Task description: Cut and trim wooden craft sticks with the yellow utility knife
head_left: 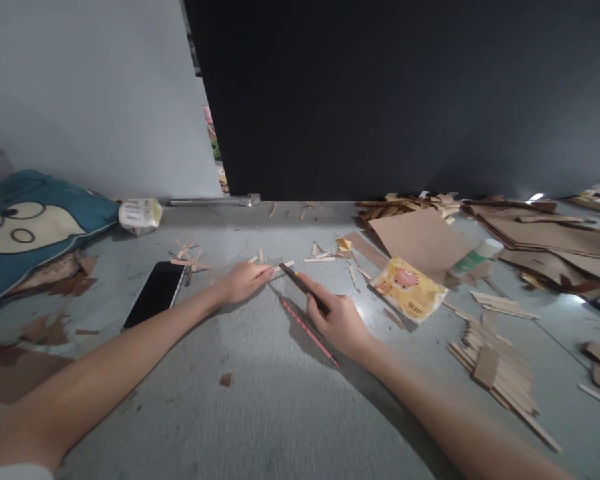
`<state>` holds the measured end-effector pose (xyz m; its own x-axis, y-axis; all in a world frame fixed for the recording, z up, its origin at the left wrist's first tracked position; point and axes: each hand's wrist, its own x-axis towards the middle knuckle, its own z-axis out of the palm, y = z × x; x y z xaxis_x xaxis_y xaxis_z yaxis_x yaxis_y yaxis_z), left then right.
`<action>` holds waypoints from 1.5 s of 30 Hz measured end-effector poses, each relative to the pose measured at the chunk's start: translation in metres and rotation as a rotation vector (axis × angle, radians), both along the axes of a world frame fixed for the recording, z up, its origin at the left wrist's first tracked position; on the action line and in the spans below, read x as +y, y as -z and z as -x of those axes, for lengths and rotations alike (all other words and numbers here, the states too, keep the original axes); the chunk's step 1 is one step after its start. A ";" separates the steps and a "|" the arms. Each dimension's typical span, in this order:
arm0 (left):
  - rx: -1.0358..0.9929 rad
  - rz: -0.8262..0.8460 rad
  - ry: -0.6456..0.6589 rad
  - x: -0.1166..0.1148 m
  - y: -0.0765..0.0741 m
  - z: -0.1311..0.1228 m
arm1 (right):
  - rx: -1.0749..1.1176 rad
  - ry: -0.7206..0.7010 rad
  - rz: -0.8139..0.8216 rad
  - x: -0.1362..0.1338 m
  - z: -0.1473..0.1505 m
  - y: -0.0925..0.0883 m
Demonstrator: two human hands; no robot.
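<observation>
My right hand [337, 320] is closed around a dark utility knife [300, 283], whose tip points up-left at a small wooden stick [283, 266] on the grey table [260, 400]. My left hand [245, 280] lies on the table with its fingers stretched out, pressing down on that stick. A red pencil [307, 331] lies on the table under my right hand.
A black phone [155, 293] lies left of my left arm. A yellow tissue pack [409, 289], a glue stick [475, 258], brown cardboard sheets [540, 233] and a heap of wooden sticks [500, 370] fill the right side. A blue cushion [30, 227] sits far left. A black board [405, 100] stands behind.
</observation>
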<state>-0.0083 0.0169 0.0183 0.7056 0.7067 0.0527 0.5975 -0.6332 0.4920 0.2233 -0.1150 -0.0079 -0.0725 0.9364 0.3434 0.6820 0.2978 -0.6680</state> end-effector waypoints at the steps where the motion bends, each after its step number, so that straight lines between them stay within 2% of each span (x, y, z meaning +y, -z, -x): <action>1: -0.023 0.026 0.005 -0.001 0.000 0.000 | -0.002 -0.005 -0.006 0.001 0.000 0.001; 7: -0.070 0.070 0.005 0.001 0.003 0.001 | -0.019 -0.028 -0.027 0.000 0.001 0.004; 17: 0.023 0.007 0.003 0.002 0.005 0.000 | -0.074 -0.029 -0.016 -0.001 0.002 0.004; 23: 0.099 -0.153 0.041 0.001 0.010 -0.001 | -0.238 0.004 -0.025 0.001 0.004 0.005; 29: 0.159 -0.269 0.083 0.001 0.014 -0.002 | -0.366 0.035 0.064 0.000 0.010 -0.005; 32: 0.173 -0.304 0.092 0.002 0.017 -0.002 | -0.297 0.026 0.131 -0.002 0.013 -0.012; 35: 0.187 -0.326 0.088 0.002 0.020 -0.002 | -0.136 0.015 0.191 -0.003 0.015 -0.015; 40: 0.182 -0.310 0.063 0.001 0.020 -0.004 | 0.167 -0.071 0.137 0.001 0.017 -0.012; 45: 0.169 -0.297 0.060 0.000 0.016 -0.005 | 0.351 -0.108 0.117 0.005 0.019 -0.013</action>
<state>-0.0030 0.0165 0.0023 0.7614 0.6355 0.1284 0.6126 -0.7700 0.1784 0.2046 -0.1105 0.0046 -0.0700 0.9641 0.2561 0.3749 0.2633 -0.8889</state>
